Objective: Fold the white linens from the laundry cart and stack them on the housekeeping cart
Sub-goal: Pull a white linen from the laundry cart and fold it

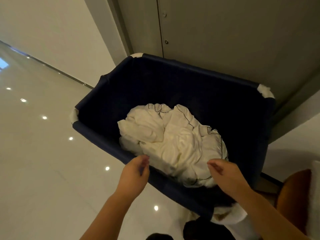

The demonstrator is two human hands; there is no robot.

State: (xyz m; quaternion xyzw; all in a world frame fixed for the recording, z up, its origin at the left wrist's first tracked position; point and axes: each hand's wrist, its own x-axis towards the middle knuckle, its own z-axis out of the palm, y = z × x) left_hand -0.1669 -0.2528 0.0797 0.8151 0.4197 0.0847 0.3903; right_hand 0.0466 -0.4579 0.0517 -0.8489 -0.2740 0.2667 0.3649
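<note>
A dark blue fabric laundry cart (pixel 97 135) with white padded corners stands against the wall. Inside it lies a crumpled heap of white linens (pixel 174 141) edged with thin black piping. My left hand (pixel 136 170) hovers over the cart's near rim, fingers loosely curled and holding nothing. My right hand (pixel 223 174) reaches over the near side of the heap, fingers loosely curled, close to the linen's edge; no grip on the cloth shows.
Glossy pale floor tiles (pixel 43 153) spread to the left. A grey door and frame (pixel 225 32) rise behind the cart. At the right edge a brown rounded object (pixel 294 193) and a strip of white cloth (pixel 316 187) show. Dark shoes (pixel 199 229) are at the bottom.
</note>
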